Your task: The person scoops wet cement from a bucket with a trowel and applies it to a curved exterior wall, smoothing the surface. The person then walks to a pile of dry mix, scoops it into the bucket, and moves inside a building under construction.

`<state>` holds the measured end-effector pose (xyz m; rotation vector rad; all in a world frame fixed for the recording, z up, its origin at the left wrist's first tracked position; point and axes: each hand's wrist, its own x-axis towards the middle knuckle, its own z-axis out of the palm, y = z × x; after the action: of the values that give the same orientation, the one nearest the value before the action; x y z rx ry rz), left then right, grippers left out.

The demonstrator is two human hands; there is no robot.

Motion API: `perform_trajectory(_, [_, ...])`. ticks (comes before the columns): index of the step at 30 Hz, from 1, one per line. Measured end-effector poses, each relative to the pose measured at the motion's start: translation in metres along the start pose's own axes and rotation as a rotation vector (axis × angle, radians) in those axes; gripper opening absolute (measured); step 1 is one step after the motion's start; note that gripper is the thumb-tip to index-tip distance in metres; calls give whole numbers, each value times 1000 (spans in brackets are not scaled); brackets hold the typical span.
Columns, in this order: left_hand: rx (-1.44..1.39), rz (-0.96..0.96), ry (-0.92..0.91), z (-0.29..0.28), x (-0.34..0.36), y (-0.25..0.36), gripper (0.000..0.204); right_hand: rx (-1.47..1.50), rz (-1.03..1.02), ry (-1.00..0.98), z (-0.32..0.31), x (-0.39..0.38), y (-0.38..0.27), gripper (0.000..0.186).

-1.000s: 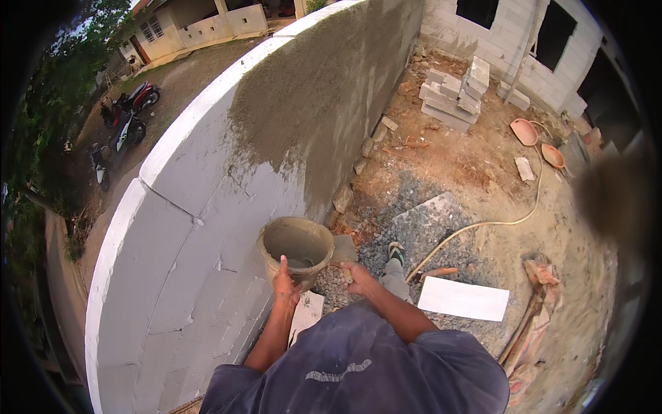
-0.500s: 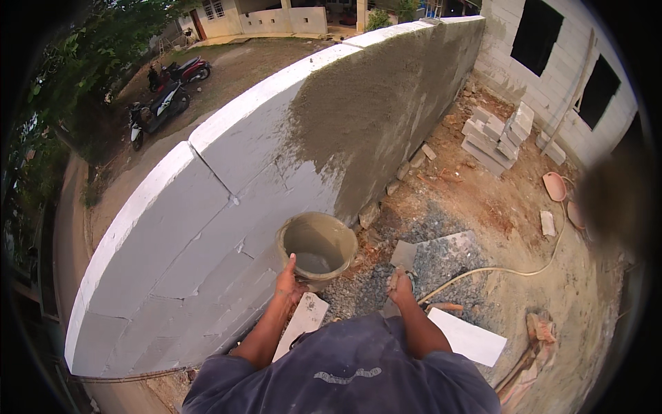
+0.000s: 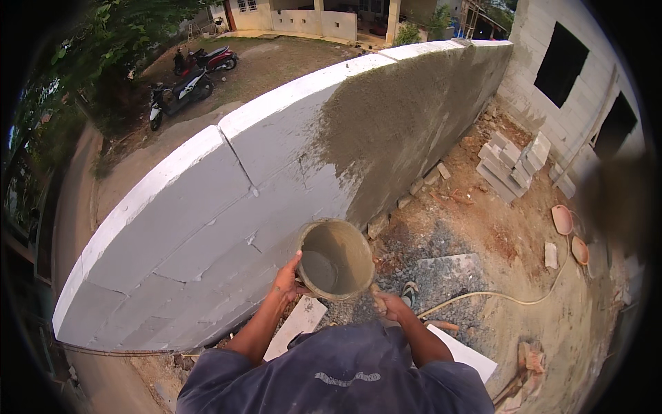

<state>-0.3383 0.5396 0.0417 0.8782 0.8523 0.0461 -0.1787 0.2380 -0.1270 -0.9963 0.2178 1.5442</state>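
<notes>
My left hand [image 3: 284, 281] is closed round the left side of a mortar-stained bucket [image 3: 336, 257], tilted so that its inside shows, with a thin layer of grey mix in the bottom. My right hand [image 3: 390, 303] grips a trowel's handle [image 3: 379, 295] just at the bucket's lower right rim; the trowel's blade is hidden. Beside the bucket stands a long block wall [image 3: 193, 221], pale grey on the near part and coated with darker wet render [image 3: 386, 117] farther along. A sandaled foot [image 3: 409, 293] shows on the gravel below.
Stacked blocks [image 3: 510, 165] lie before a building wall [image 3: 524, 76]. A yellow hose [image 3: 496, 295], two pink basins [image 3: 562, 218], loose block pieces [image 3: 293, 324] and a white board [image 3: 469, 355] lie on the ground. Parked motorbikes [image 3: 179, 100] stand beyond the wall.
The view has swung round and up along the wall. The bucket has tipped more open to view, and the trowel's blade, visible beside it half a second ago, is now hidden by it.
</notes>
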Motion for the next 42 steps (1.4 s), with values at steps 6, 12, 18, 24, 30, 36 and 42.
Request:
perform_trajectory(6, [88, 18, 30, -1, 4, -13, 73, 443, -340, 619, 23, 10, 7, 17])
perform_trajectory(12, [14, 74, 88, -20, 1, 5, 72, -19, -348, 525, 1, -42, -1, 23])
perform_trajectory(18, [177, 239, 173, -8, 16, -19, 61, -1155, -772, 776, 26, -78, 1, 25])
perform_trajectory(24, [485, 456, 340, 13, 11, -31, 50, -531, -91, 264, 116, -64, -32, 29])
perform_trajectory(30, [791, 367, 150, 27, -14, -33, 64, -690, -327, 364, 173, -20, -27, 39])
perform_trajectory(36, [594, 391, 173, 1, -3, -31, 64, -1820, -344, 416, 175, -42, -22, 57])
perform_trajectory(42, [521, 414, 173, 18, -8, -23, 63, -1893, -589, 509, 163, -36, -16, 55])
